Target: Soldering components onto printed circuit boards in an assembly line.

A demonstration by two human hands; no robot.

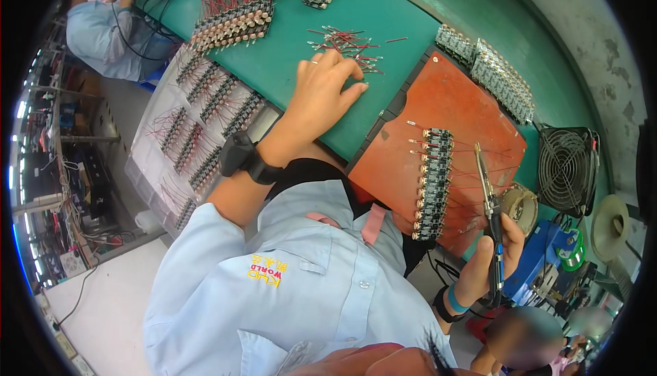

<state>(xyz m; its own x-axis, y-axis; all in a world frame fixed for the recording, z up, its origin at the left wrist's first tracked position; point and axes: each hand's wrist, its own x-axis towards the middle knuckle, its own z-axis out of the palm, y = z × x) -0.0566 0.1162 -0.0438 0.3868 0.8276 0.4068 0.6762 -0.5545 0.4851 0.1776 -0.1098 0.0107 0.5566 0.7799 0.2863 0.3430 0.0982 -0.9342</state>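
My left hand (327, 87) rests over the green mat, just below a loose pile of short red wires (349, 42) with bare metal ends. Its thumb and forefinger are curled nearly together in a pinch; whatever lies between their tips is too small to make out. In my right hand (505, 253) is a soldering iron (491, 205), gripped by its black and blue handle, its tip pointing up and away from me. Left of that tip, on a reddish-brown board (404, 153), lies a row of small circuit boards (434, 184), with red wires trailing off its right side.
Further wired board strips (233, 23) lie on the green mat (274, 65) and in a clear tray (154, 164) at left. Bare strips (503, 78) sit far right. A fan (567, 164), a round tin (520, 206) and a blue station (544, 249) stand right. A co-worker (102, 37) sits far left.
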